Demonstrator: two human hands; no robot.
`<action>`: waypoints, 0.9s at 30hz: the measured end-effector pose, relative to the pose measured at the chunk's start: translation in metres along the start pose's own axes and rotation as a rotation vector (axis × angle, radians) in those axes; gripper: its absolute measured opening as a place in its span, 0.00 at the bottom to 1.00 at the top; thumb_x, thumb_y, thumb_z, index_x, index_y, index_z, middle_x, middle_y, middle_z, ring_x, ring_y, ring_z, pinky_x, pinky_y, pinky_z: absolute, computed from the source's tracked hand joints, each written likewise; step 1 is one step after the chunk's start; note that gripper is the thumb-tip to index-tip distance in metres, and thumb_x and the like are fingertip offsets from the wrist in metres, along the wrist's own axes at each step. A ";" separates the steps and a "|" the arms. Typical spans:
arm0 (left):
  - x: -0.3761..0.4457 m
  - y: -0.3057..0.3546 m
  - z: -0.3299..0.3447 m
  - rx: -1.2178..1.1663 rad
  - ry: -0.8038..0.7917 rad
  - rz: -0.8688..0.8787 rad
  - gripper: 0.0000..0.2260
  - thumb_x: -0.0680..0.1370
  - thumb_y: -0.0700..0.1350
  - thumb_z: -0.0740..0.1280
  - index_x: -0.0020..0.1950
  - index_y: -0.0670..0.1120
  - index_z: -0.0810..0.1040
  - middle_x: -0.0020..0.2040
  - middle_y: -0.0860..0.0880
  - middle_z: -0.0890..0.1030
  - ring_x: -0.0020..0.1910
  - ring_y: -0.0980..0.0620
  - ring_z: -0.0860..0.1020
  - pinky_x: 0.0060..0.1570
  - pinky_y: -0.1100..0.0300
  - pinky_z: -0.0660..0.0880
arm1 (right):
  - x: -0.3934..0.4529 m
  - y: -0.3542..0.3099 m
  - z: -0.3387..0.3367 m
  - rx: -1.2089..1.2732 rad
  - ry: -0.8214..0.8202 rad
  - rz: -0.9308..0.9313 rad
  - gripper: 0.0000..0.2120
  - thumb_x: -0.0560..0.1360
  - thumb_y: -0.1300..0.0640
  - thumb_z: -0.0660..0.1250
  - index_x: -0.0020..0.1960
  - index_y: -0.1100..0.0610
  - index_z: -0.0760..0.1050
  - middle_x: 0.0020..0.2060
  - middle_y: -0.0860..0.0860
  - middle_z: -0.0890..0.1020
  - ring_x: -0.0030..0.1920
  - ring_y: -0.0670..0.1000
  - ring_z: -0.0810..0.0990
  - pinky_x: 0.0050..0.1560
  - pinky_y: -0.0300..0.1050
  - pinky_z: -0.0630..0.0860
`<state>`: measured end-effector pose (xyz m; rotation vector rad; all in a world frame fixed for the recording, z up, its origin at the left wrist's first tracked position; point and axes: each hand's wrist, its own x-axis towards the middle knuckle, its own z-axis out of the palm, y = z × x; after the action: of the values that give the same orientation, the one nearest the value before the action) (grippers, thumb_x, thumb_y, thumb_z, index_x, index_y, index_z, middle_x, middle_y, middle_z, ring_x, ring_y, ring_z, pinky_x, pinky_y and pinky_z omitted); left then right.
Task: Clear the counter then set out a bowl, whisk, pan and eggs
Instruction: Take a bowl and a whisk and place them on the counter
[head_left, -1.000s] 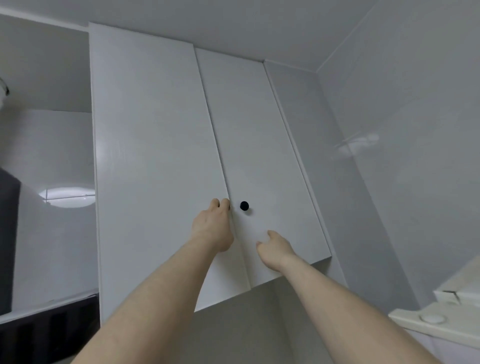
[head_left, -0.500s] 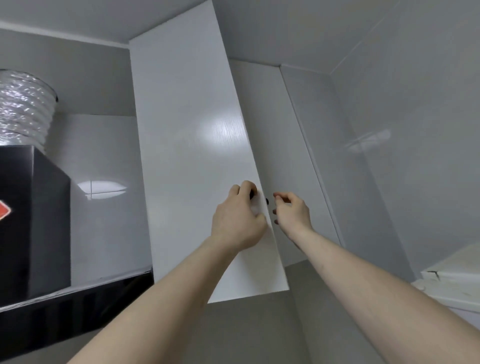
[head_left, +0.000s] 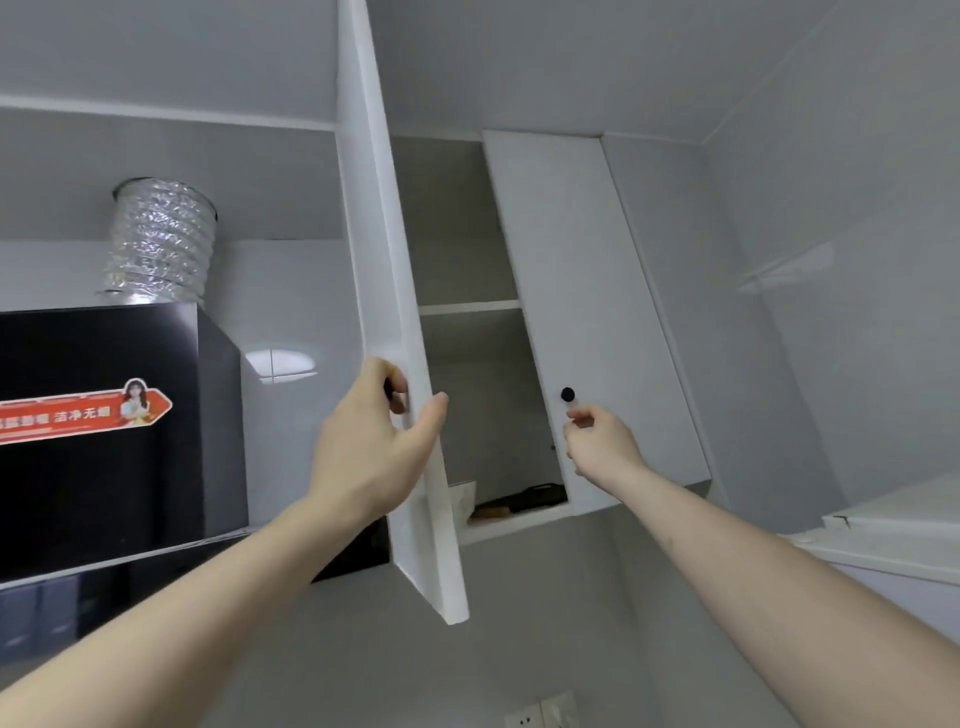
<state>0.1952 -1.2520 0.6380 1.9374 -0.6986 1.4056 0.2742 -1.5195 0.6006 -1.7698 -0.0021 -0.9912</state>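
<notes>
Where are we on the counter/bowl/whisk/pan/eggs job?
Early. Done: the left cabinet door is swung open. In hand: left hand grips its edge; right hand is just below the right door's black knob. Left: none of the four items is out; a dark object lies on the bottom shelf; the counter is out of view.

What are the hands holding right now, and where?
The left hand grips the open cabinet door by its free edge. The right hand holds nothing, just below the black knob.

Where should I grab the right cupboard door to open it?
Pinch the little black knob on the right door, coming straight at its front. The door looks flat and shut, so the knob near its inner edge is the only part sticking out. The right hand hovers just below it.
</notes>
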 end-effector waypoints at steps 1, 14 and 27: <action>-0.001 -0.002 -0.011 0.023 -0.016 -0.040 0.15 0.76 0.64 0.65 0.47 0.55 0.66 0.44 0.55 0.78 0.37 0.50 0.78 0.37 0.54 0.72 | -0.005 -0.002 0.003 0.008 -0.020 0.006 0.14 0.77 0.54 0.62 0.63 0.48 0.74 0.59 0.49 0.80 0.57 0.56 0.82 0.61 0.59 0.80; -0.007 0.041 -0.049 0.463 0.011 0.286 0.24 0.73 0.52 0.69 0.65 0.47 0.66 0.63 0.50 0.68 0.61 0.47 0.67 0.55 0.57 0.62 | -0.015 -0.007 0.025 -0.157 -0.122 -0.058 0.22 0.76 0.58 0.65 0.69 0.51 0.73 0.64 0.49 0.78 0.63 0.52 0.77 0.62 0.47 0.75; 0.029 0.047 0.109 0.744 -0.499 0.022 0.21 0.75 0.47 0.66 0.66 0.44 0.68 0.67 0.42 0.66 0.63 0.40 0.67 0.57 0.48 0.69 | 0.030 0.031 0.023 -0.361 -0.173 -0.127 0.24 0.76 0.59 0.64 0.72 0.51 0.70 0.68 0.49 0.76 0.66 0.53 0.76 0.62 0.48 0.74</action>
<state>0.2362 -1.3667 0.6500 2.9312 -0.4264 1.3055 0.3210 -1.5282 0.5928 -2.2055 -0.0482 -0.9696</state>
